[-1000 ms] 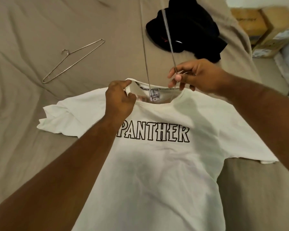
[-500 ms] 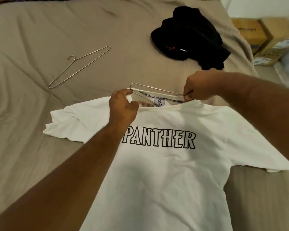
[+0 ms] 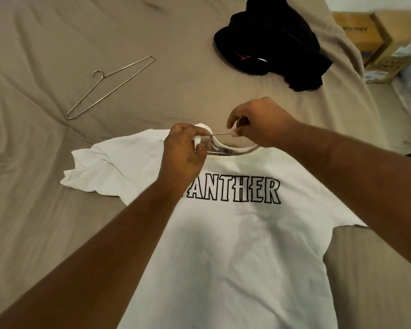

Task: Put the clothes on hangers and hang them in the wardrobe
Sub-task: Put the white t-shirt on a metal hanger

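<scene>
Head view. A white T-shirt point(image 3: 235, 245) lies front up and spread flat on a bed point(image 3: 45, 186) with a beige cover; black outlined letters run across its chest. The left hand point(image 3: 184, 153) pinches the left side of the collar point(image 3: 244, 150) between thumb and curled fingers. The right hand point(image 3: 259, 124), just beyond the neck opening, grips a thin wire hanger point(image 3: 221, 134) with curled fingertips. One short stretch of that wire spans the gap between the two hands, and another shows inside the neck opening; the rest is hidden by the hands and cloth. A spare hanger point(image 3: 109, 87) lies flat on the bed, well apart to the upper left. A black garment point(image 3: 271, 43) sits crumpled near the bed's far right edge. Cardboard boxes point(image 3: 377, 43) stand beside the bed at the upper right.
</scene>
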A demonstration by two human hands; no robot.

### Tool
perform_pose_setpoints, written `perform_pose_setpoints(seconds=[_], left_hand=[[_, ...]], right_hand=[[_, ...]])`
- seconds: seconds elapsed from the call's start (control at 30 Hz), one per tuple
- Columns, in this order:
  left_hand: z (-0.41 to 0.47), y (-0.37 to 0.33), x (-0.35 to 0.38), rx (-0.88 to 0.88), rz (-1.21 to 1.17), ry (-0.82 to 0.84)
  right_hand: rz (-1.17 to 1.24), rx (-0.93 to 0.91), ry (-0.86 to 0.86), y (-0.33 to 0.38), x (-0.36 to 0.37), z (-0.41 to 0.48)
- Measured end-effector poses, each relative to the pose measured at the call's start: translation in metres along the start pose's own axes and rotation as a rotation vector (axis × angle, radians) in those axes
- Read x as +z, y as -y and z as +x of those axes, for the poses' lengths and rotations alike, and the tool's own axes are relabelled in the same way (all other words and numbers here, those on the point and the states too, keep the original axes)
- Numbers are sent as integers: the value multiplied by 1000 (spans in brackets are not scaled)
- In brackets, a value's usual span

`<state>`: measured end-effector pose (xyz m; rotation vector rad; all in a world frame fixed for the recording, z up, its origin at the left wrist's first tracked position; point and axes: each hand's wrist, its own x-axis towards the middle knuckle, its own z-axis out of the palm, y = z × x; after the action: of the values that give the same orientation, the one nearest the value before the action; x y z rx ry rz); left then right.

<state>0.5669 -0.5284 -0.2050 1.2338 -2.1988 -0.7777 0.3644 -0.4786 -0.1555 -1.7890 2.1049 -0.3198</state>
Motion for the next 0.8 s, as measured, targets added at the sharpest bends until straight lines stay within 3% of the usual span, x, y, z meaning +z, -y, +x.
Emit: perform_pose_setpoints(seconds=[0.17,0.27,0.4,0.53,0.7,0.8], left_hand=[[-19,-5,-13,7,-125,-22],[-26,-11,-27,62,-140,-82],[-25,-29,-56,180,39,-212],[-8,-67,-91,284,222,-43],[-3,-142,-145,370,-103,155],[-9,-191,-189,448,-64,178]], right_hand=[[366,65,-211,3,1,1],[435,-14,-306,11,-12,-4],[442,-113,-285,31,-43,-22],[544,-198,-274,55,-77,-46],[564,-226,-329,98,-148,-93],[518,-168,-360,126,-205,-137]])
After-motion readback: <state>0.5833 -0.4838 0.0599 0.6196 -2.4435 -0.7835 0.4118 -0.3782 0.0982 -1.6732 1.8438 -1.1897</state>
